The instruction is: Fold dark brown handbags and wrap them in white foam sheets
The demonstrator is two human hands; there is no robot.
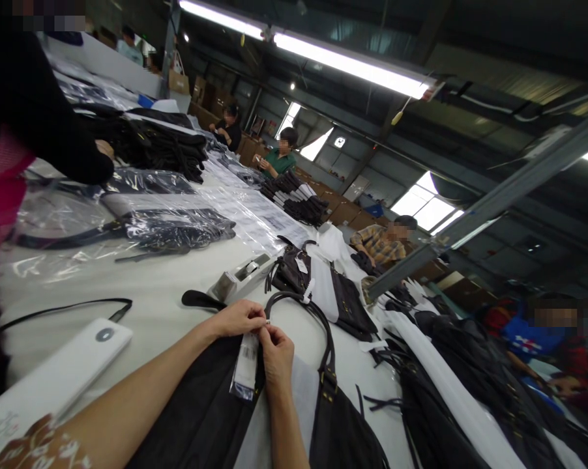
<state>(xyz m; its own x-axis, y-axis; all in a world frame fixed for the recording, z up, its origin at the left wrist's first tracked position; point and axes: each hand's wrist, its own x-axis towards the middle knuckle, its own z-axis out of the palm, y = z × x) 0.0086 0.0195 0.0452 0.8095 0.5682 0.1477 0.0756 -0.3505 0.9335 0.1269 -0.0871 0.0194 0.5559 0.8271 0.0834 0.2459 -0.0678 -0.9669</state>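
Observation:
A black handbag (pixel 191 397) lies before me with a strip of whitish wrapping across its middle. Its looped handle (pixel 329 332) rises from the bag and passes behind my fingertips. My left hand (pixel 242 318) is closed in a pinch at the upper end of a barcoded hang tag (pixel 246 365) in a clear sleeve. Close against it, my right hand (pixel 278 352) pinches at the same spot by the handle. Between the fingertips a tiny pale bit shows, too small to make out. The tag dangles over the front of the bag.
A tape dispenser (pixel 240 277) stands beyond my hands, with another black bag (pixel 298 273) at its right. A white box-like device (pixel 59 378) lies at left. Plastic-wrapped bags (pixel 176 228) sit near a co-worker's sleeve (pixel 73 130). A slanting metal post (pixel 470 215) crosses the right side.

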